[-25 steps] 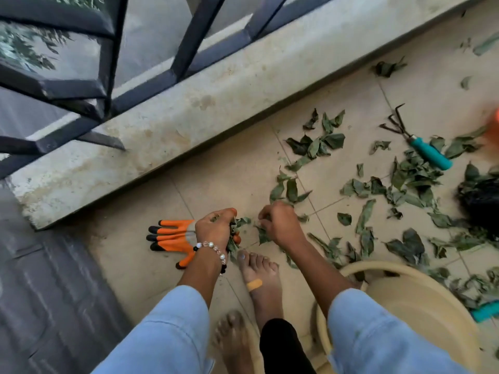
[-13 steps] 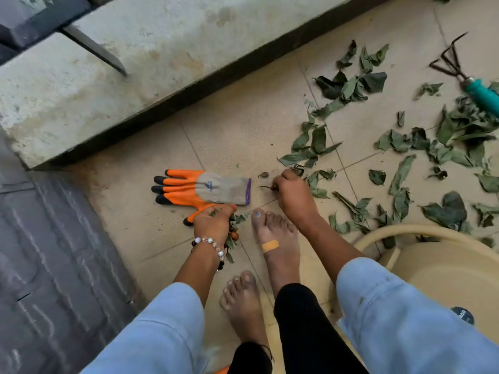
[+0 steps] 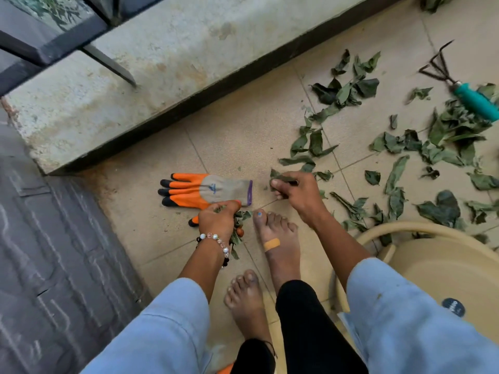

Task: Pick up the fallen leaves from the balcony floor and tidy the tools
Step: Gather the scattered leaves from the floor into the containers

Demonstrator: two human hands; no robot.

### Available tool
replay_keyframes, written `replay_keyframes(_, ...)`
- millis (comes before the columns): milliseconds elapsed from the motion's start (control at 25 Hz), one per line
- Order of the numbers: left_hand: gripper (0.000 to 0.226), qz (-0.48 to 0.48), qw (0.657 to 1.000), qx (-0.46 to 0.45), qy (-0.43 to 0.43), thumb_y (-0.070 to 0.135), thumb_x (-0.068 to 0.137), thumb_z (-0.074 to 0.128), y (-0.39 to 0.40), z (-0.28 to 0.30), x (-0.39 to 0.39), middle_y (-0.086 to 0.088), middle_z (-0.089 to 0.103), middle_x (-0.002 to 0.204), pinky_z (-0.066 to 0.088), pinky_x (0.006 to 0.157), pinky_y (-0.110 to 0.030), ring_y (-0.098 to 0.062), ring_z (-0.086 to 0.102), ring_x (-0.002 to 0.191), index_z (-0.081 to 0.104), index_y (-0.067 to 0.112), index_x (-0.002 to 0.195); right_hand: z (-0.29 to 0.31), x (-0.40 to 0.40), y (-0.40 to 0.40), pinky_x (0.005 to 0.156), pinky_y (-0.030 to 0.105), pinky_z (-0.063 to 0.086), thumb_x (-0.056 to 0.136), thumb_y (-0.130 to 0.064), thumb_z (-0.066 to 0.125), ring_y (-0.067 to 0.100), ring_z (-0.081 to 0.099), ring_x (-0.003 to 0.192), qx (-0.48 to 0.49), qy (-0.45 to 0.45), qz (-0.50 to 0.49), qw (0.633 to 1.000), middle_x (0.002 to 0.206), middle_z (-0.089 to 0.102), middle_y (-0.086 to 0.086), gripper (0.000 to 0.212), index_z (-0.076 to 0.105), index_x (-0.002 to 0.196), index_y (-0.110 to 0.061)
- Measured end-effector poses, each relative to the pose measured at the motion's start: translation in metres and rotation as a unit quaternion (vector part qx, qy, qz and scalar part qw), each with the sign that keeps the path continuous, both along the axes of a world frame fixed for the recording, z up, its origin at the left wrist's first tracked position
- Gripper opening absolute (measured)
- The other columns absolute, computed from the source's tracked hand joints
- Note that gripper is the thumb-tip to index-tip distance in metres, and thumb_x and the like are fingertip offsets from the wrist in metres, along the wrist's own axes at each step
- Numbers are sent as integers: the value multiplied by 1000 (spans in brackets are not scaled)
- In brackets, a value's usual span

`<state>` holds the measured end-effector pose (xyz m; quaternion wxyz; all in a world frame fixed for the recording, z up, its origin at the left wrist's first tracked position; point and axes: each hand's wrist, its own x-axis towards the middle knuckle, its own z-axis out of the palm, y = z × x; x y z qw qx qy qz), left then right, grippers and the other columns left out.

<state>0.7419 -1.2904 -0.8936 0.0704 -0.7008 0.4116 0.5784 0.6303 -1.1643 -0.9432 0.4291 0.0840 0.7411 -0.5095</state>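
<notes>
Head view, looking down past our knees: our right hand is the working grip, fingers curled and pinching a single leaf lifted off the balcony floor. Our left hand is closed round a bunch of gathered leaves, low beside our forward foot. Item on which the next move turns, as we judge it: the scattered leaves lie to the right of and beyond the right hand, spreading away toward the far right, so the right hand is the nearer of the two; the closest ones sit just beyond its knuckles, their long axes mostly pointing up and right. Item: an orange and grey glove lies flat, fingers pointing left, cuff toward the right hand, touching or just under the left hand; we cannot tell which. Item: a hand rake with a teal handle lies among the leaves at far right, well apart from both hands, prongs pointing up-left. Item: a beige basin stands beside our right knee, with leaves against its far rim. Item: a raised concrete kerb bounds the floor on the far side. Nothing stands between the right hand and the nearest leaves.
</notes>
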Motion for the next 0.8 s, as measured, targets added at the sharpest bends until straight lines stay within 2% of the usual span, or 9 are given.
replay_keyframes(40,12,4,1000,2,1,12,82,72,2,8,-3,-11,57,57,39,39,-22,-21,45,39,66,4,76,22,1,4,58,21,50,86,-1,65,16,57,63,-70,-77,-95,990,72,65,9,6,68,89,3)
replay_keyframes(120,12,22,1000,6,-1,12,81,72,5,26,-10,-15,61,61,42,43,-24,-22,49,42,66,5,75,70,5,13,57,17,50,85,-1,62,13,55,62,-181,-191,-196,945,74,64,9,6,65,89,2)
replay_keyframes(240,14,82,997,15,8,17,73,75,12,70,-24,-21,71,89,52,67,-36,-29,64,71,71,7,83,142,19,22,61,22,47,80,-12,69,10,53,56,-304,-303,-222,875,81,62,13,15,62,87,0)
replay_keyframes(320,24,130,987,67,61,14,74,74,17,123,-37,-22,69,103,55,85,-45,-32,66,88,71,1,94,201,25,21,63,26,43,74,-18,79,11,52,55,-346,-331,-216,851,80,61,12,25,65,86,-2)
replay_keyframes(360,26,148,979,104,97,11,79,71,22,156,-44,-23,67,105,55,85,-46,-33,66,89,68,-3,101,236,25,18,61,26,42,69,-18,82,12,53,56,-345,-331,-222,850,79,61,12,30,66,88,-2)
replay_keyframes(480,24,145,962,160,164,13,85,67,35,268,-68,-21,68,99,58,68,-36,-32,69,82,65,-2,104,345,17,4,62,29,51,74,-16,75,23,62,74,-221,-205,-278,912,84,65,17,31,65,94,5)
replay_keyframes(560,31,137,967,134,168,15,78,72,50,340,-82,-20,70,101,57,72,-36,-33,69,90,67,-2,103,414,11,-1,66,35,55,78,-22,66,24,63,76,-86,-49,-287,953,80,66,14,23,66,86,1)
replay_keyframes(680,17,111,970,97,191,11,84,67,72,446,-100,-15,69,91,56,68,-30,-27,66,80,67,0,98,509,7,-2,69,40,50,78,-30,58,17,58,71,-22,118,-251,960,74,62,3,13,58,69,-20)
replay_keyframes(800,10,61,968,108,220,12,91,59,90,529,-105,-9,66,82,52,61,-25,-20,61,69,65,3,90,583,7,11,87,48,48,73,-40,53,26,57,94,-19,177,-277,944,95,59,9,12,54,71,-29)
